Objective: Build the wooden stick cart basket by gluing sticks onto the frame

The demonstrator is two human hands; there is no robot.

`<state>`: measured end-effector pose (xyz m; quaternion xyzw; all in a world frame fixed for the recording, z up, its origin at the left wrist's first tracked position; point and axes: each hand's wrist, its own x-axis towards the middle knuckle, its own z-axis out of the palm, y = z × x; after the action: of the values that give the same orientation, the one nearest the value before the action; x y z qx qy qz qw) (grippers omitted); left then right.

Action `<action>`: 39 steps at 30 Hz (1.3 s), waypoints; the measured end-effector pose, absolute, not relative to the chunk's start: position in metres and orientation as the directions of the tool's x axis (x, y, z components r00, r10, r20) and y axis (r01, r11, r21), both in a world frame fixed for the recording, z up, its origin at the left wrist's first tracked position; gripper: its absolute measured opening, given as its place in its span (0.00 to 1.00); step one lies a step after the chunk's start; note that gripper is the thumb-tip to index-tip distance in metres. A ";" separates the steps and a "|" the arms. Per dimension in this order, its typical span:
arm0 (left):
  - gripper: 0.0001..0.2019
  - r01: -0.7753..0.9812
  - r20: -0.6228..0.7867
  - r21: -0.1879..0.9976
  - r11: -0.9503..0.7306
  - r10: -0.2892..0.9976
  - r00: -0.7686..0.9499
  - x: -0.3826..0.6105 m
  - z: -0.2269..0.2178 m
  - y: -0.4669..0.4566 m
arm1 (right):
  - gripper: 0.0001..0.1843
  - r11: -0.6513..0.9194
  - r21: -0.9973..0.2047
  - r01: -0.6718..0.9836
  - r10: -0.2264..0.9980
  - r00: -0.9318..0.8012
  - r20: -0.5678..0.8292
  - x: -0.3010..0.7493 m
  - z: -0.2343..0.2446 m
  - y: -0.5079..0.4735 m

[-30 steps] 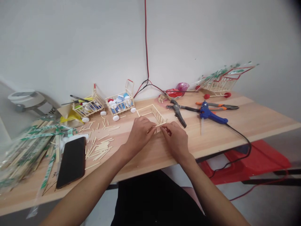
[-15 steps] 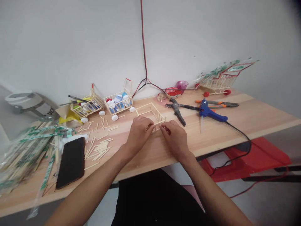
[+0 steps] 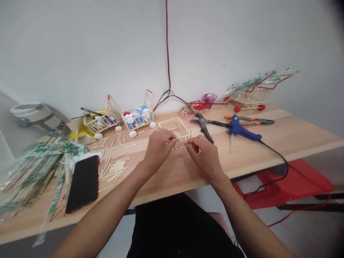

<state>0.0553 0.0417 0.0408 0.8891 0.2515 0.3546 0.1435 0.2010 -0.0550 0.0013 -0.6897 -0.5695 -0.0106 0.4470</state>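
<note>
the left hand point(image 3: 160, 144) has thumb and forefinger pinched together on the near rail of a small stick frame point(image 3: 184, 125); the right hand point(image 3: 204, 152) curls its fingertips nearly closed at the frame's near right corner, though they hide whether anything is caught between them. the frame sits just ahead of both hands on the wooden table point(image 3: 169, 179), open-topped, with thin uprights along its right side. it should weigh next to nothing and feel dry rather than slippery. each stick is probably stiff, but the joints are likely the fragile part, so a light pinch along a rail, close to a corner, seems safer than squeezing the sides inward. farther out, loose cut sticks point(image 3: 118, 167) lie to the left and a blue glue gun point(image 3: 245, 133) to the right.
</note>
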 end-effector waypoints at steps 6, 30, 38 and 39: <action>0.06 0.348 0.564 0.429 -0.834 0.548 0.617 0.056 0.046 0.041 | 0.06 0.123 -0.597 0.793 0.719 0.344 0.604 0.202 0.011 -0.062; 0.04 0.290 0.593 0.504 -0.813 0.571 0.568 0.061 0.049 0.047 | 0.06 0.075 -0.702 0.709 0.697 0.466 0.545 0.199 0.008 -0.044; 0.04 0.304 0.577 0.508 -0.806 0.580 0.575 0.059 0.049 0.047 | 0.07 0.072 -0.664 0.745 0.700 0.436 0.565 0.197 0.004 -0.041; 0.04 0.308 0.576 0.504 -0.807 0.580 0.576 0.059 0.050 0.047 | 0.07 0.069 -0.659 0.749 0.703 0.432 0.565 0.197 0.004 -0.041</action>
<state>0.0591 0.0474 0.0495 0.8699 0.2551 0.3830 0.1772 0.1969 -0.0409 0.0038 -0.6819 -0.5324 -0.0231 0.5010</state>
